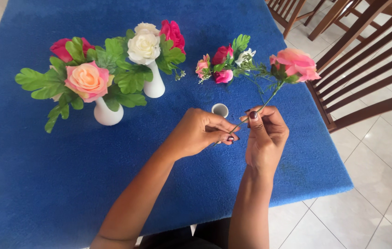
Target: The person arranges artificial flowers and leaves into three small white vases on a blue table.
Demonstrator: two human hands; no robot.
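Near the blue table's [44, 193] right edge, left hand [196, 133] and right hand [264, 138] pinch a pink rose stem [270, 97], seemingly over a white vase [220, 110].

A home dining area — blue-clothed table [44, 193], wooden chairs [366, 69], pale tiled floor [380, 184].

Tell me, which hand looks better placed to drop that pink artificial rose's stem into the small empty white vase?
Probably the right hand: it pinches the pink artificial rose higher up its green stem, steering it. The left hand only pinches the stem's lower tip, just beside the small white vase.
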